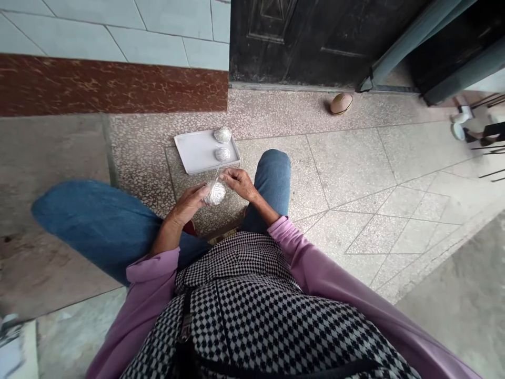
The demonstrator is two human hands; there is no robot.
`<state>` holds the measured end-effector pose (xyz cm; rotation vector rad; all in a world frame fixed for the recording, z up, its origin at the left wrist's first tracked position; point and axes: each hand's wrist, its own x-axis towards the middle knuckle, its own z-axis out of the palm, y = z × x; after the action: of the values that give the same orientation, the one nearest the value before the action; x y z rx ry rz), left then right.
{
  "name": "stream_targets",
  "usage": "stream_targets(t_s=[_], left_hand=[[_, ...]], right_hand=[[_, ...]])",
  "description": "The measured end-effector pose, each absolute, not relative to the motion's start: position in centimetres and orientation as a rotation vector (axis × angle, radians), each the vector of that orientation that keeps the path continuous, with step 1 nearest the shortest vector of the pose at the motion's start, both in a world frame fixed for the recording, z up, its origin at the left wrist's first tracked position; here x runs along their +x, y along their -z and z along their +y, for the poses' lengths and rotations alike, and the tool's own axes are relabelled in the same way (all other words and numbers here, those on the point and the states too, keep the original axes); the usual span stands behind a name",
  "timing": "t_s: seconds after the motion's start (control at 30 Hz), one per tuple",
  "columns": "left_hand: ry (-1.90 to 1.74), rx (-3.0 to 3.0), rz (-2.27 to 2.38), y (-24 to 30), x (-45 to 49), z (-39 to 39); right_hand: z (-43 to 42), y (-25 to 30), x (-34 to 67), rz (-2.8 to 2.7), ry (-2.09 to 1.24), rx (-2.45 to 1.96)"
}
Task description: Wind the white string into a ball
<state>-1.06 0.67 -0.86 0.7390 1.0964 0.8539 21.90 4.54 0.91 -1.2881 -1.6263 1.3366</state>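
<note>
My left hand [190,202] is curled around a white ball of thread [215,192], held between my knees above the floor. My right hand [239,182] sits just right of the ball with its fingers pinched on a thin strand that rises from the ball toward the tray. A white tray [193,152] lies on the speckled floor just beyond my hands. Two more white thread balls rest on it, one at the far right corner [222,135] and one nearer me [222,154].
My blue-jeaned knees [272,173] flank the hands. A dark door [300,37] stands ahead, with a brown oval object [341,103] on the floor at its foot. A tiled wall with a red-brown base [110,84] is at left. Shoes and thin rods lie at far right.
</note>
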Motion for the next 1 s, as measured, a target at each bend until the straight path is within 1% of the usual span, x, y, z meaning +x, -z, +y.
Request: stream_targets(t_s=[0.1, 0.2, 0.33, 0.5, 0.67, 0.73, 0.83, 0.93, 1.0], left_hand=[[-0.846, 0.719, 1.007, 1.0, -1.3, 0.5], [-0.892, 0.652, 0.983, 1.2, -1.6, 0.4], [-1.005, 0.598, 0.985, 1.5, -1.8, 0.6], [-1.168, 0.607, 1.016, 2.5, -1.6, 1.4], [-1.341, 0.603, 1.212, 3.7, -1.5, 2.1], [-1.3, 0.648, 1.315, 3.7, -1.6, 2.2], [-1.104, 0.788, 1.353, 3.2, -1.6, 1.9], [-0.922, 0.864, 1.233, 2.3, -1.7, 1.3], [-0.869, 0.849, 1.132, 1.6, -1.7, 0.9]], right_hand=[[3.2, 0.5, 20.6, -1.368, -1.581, -1.35], [2.2, 1.3, 19.8, -1.259, -1.672, -1.372], [2.0, 1.5, 19.6, -1.312, -1.67, -1.347], [1.0, 1.0, 19.3, -1.533, -1.638, -1.412], [-1.2, -0.4, 18.3, -1.776, -1.61, -1.338], [-1.4, -1.1, 18.3, -1.814, -1.589, -1.266], [-0.2, -2.2, 19.0, -1.804, -1.514, -1.233], [2.3, -3.0, 20.5, -1.734, -1.376, -1.302], [4.0, -3.0, 21.3, -1.663, -1.32, -1.337]])
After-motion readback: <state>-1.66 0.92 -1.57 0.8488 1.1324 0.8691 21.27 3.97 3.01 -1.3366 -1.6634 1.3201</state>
